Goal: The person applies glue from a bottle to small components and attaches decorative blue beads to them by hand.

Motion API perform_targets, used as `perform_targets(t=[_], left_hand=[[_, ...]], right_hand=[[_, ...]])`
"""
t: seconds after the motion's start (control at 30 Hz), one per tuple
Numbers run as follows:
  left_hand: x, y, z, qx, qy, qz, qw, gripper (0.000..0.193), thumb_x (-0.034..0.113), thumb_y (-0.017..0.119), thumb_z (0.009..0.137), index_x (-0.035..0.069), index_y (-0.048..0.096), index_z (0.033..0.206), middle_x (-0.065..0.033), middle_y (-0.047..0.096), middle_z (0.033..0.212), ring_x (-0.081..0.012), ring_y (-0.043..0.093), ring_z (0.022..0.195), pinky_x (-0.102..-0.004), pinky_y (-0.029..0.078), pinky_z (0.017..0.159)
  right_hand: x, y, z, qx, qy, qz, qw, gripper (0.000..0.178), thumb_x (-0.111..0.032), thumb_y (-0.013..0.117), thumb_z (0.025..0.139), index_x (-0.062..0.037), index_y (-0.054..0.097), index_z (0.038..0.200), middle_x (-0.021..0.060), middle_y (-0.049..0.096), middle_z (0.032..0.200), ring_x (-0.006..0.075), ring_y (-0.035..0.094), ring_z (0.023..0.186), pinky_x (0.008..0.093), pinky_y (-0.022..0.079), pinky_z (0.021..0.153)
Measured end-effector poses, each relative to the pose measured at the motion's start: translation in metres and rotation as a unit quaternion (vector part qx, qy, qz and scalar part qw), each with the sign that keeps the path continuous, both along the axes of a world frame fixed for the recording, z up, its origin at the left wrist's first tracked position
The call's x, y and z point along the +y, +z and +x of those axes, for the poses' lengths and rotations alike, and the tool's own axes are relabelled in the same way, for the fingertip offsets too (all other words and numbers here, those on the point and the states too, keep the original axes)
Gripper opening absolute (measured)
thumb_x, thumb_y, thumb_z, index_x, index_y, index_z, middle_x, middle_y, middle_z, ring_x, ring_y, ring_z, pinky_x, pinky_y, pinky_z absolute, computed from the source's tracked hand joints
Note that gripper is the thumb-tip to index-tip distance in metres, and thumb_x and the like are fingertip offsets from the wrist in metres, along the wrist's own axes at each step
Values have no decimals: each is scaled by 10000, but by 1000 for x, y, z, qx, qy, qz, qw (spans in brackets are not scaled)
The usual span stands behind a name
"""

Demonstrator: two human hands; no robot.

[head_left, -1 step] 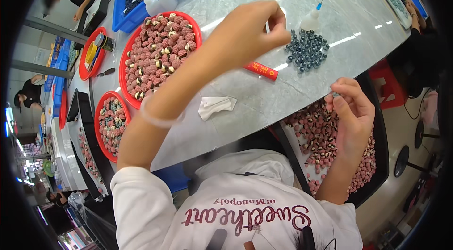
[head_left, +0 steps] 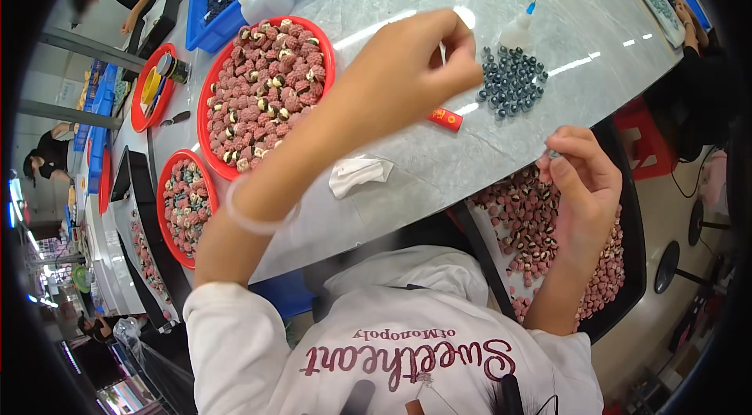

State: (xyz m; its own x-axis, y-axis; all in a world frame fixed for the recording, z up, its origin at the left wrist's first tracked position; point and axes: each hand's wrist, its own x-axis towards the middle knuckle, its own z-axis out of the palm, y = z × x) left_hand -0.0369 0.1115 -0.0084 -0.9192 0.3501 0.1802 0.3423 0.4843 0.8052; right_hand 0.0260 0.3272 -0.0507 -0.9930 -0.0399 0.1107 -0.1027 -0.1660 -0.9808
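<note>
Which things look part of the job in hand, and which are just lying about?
Likely in use:
small piece in the right hand
beads nearest the left hand
bottle beside them
pink pieces in the black tray under the right hand

Probably lying about:
white tissue
red tube

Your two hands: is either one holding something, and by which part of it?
The right hand holds a small grey-blue piece in a pinch; which part is too small to tell. Whether the left hand holds anything cannot be told.
</note>
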Motion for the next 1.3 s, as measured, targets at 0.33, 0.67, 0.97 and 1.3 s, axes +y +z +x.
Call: perform_targets(t=[0.33,0.67,0.97,1.3], left_hand=[[-6,-29,103,-106,46,414,903,188,218,447,893,30,436,893,-50,401,829,-58,389,566,-169,323,495],[-7,-44,121,101,120,325,933,113,110,502,862,12,485,916,-53,452,878,-73,419,635,-185,361,553],[-15,-40,129,368,194,35,909,146,75,584,793,18,515,909,-90,505,800,-168,460,627,-241,396,534],[-28,-39,130,320,158,105,928,213,46,661,707,22,548,887,-93,509,796,-139,471,603,-227,363,432]], right_hand=[[-73,1,1,124,147,-86,977,196,25,664,682,40,553,843,138,529,881,173,567,732,236,476,632],[-88,2,21,189,145,-67,969,228,45,685,650,33,550,834,149,553,856,187,560,776,246,461,678],[-102,8,37,32,177,-170,969,154,15,641,716,47,539,828,170,556,819,149,571,617,207,491,482],[-104,11,36,-75,222,-224,946,163,-49,643,737,43,535,815,164,557,803,146,562,573,211,471,451]])
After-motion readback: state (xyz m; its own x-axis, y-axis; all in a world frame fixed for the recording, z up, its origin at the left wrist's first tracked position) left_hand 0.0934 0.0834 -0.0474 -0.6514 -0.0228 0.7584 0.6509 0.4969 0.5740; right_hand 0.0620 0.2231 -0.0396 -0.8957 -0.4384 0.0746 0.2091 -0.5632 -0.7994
